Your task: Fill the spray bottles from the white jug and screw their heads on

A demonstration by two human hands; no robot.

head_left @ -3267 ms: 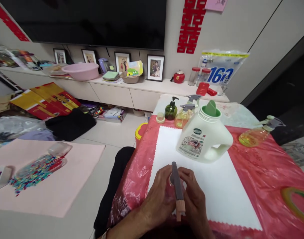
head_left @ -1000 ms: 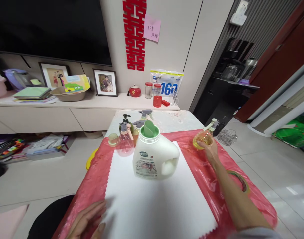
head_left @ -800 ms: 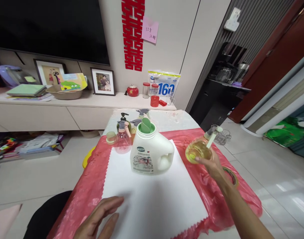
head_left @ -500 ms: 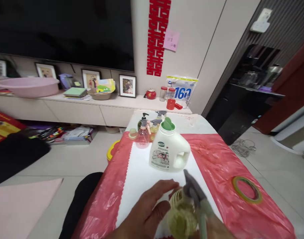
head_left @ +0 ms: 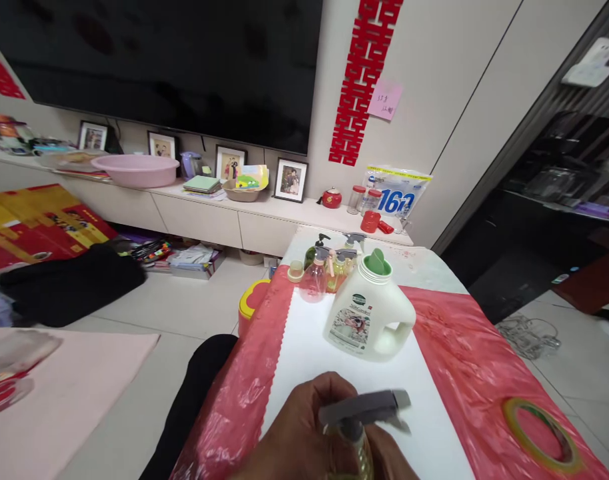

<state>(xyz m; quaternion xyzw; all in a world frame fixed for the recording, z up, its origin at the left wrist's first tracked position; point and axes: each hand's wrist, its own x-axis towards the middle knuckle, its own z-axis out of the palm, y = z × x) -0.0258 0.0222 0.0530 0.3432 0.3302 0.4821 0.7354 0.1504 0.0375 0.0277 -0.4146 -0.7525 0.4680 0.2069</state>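
Note:
A spray bottle with a grey trigger head [head_left: 367, 408] and a clear yellowish body [head_left: 365, 460] is between my hands at the bottom of the view. My left hand [head_left: 302, 430] is closed around its neck from the left, thumb side up. My right hand [head_left: 390, 459] grips the body from the right, its lower part cut off by the frame. Beyond them a white jug [head_left: 367, 320] with an open green mouth [head_left: 377, 264] stands upright on the white sheet [head_left: 304, 347]. Behind the jug's left side are a pink spray bottle [head_left: 314, 280] and a yellow spray bottle [head_left: 337, 272].
A green pump bottle [head_left: 310, 256] and a small pale cap [head_left: 295, 271] stand near the table's left edge. A roll of tape [head_left: 514, 427] lies on the red plastic cover [head_left: 449, 333] at right. A yellow-rimmed stool [head_left: 244, 303] is beside the table.
The spray bottle has turned from tilted, base towards me, to more upright. My left hand has closed around its neck. The view has swung left, so the scene sits further right.

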